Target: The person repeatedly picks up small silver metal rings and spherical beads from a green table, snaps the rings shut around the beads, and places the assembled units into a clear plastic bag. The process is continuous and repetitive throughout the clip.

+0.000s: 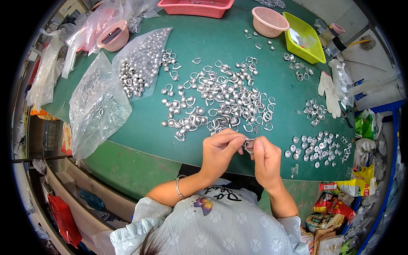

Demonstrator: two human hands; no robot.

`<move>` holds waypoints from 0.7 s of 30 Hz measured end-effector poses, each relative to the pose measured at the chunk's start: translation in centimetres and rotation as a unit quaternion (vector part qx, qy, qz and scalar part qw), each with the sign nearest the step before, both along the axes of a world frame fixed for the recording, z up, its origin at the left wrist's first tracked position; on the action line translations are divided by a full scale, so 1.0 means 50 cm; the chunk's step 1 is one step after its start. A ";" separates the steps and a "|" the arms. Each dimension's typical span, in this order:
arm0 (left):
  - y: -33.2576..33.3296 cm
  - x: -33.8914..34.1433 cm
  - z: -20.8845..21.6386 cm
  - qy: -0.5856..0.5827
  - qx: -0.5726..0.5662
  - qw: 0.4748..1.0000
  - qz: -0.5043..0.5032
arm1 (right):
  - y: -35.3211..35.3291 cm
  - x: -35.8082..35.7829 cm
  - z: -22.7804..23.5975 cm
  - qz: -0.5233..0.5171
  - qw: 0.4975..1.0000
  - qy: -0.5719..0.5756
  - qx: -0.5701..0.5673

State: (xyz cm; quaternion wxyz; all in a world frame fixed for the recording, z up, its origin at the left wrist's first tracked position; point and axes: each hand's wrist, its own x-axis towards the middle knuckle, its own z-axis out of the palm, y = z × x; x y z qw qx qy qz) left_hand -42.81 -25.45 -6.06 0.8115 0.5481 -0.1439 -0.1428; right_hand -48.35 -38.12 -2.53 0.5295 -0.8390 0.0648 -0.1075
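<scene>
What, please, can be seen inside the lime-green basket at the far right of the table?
The lime-green basket holds pale plastic packaging; the surface beneath it is covered, and its contents are unclear.

Bare left hand (pixel 221 152) and bare right hand (pixel 267 160), close together, pinching.
Bare left forearm (pixel 163 192) slants inward; bare right forearm (pixel 283 203) stands steeper.

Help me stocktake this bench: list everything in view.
table: one, green, centre
rings: many, silver, mainly centre
discs: many, silver, right
bags: several, clear, mostly left
tray: one, coral, far edge
baskets: two, pink, far side
bin: one, lime, far right
glove: one, white, right
crate: one, red, lower left
packets: several, multicoloured, lower right
bracelet: one, silver, left wrist
shirt: one, pale blue, lower centre
left hand: one, bare, at held ring
right hand: one, bare, at held ring
</scene>
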 end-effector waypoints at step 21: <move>-0.007 0.026 0.006 0.137 -0.074 0.980 -0.125 | -0.058 0.022 -0.012 0.057 0.797 0.173 0.576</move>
